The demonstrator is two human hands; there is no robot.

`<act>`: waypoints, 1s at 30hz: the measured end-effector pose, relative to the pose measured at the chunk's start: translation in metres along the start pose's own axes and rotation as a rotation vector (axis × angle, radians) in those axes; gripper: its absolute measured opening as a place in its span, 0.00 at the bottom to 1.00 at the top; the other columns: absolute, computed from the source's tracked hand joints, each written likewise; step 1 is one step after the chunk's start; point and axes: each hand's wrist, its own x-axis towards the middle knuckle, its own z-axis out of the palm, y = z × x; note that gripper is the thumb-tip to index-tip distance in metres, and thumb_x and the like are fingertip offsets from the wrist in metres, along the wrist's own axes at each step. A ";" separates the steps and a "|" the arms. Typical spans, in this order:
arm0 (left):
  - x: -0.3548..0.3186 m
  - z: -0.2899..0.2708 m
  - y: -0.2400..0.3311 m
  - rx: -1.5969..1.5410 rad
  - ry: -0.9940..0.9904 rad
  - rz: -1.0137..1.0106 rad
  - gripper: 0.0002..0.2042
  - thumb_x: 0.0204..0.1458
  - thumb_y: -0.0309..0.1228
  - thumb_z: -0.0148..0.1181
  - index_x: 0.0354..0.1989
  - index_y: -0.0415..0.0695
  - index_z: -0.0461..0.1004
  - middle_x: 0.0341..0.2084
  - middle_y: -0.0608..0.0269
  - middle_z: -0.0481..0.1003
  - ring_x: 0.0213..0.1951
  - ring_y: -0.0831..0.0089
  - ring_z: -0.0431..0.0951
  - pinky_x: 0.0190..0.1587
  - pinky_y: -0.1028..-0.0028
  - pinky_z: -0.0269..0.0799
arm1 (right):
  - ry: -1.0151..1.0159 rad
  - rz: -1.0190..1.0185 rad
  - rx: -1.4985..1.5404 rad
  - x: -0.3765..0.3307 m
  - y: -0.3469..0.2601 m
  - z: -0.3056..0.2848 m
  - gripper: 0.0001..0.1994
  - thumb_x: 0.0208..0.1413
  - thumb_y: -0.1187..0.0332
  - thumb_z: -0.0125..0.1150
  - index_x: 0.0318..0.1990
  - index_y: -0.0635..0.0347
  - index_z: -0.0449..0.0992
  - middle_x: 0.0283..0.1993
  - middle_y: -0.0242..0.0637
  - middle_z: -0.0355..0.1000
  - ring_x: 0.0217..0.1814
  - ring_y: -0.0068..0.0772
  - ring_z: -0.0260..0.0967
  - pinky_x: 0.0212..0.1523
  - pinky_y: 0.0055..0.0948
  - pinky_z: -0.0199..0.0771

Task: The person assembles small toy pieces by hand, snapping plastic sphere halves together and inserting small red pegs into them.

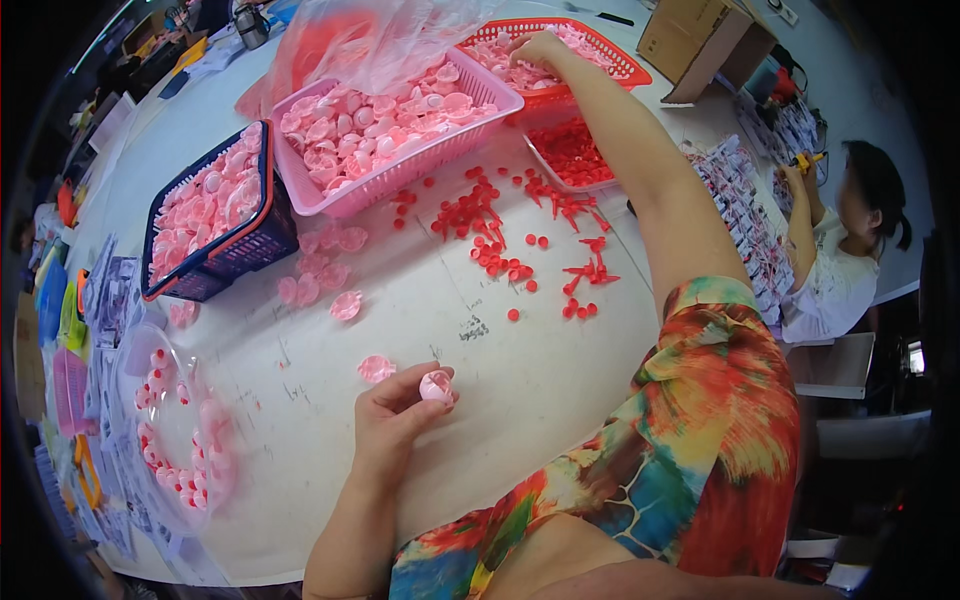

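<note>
One round pink plastic piece [437, 386] fills my pinched left grip [392, 403]; my right grip [541, 50] is unclear in the tabletop's [330, 430] far-edge red plastic basket [634, 72].

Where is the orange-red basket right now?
In the head view, the orange-red basket stands at the top, right of centre, beside the large pink basket, with the right hand over it.

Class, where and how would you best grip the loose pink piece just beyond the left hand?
Pinch the round pink piece, probably by its outer edge, from above and the left: it lies low on the table, bare surface to its left, while the left hand crowds its right.
</note>
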 end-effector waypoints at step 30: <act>0.002 -0.005 -0.010 0.031 0.034 0.138 0.17 0.44 0.27 0.59 0.44 0.34 0.68 0.35 0.61 0.72 0.34 0.76 0.74 0.37 0.79 0.71 | -0.390 -0.477 -0.192 -0.307 -0.144 0.045 0.13 0.48 0.60 0.54 0.33 0.61 0.75 0.37 0.42 0.70 0.41 0.38 0.66 0.41 0.31 0.66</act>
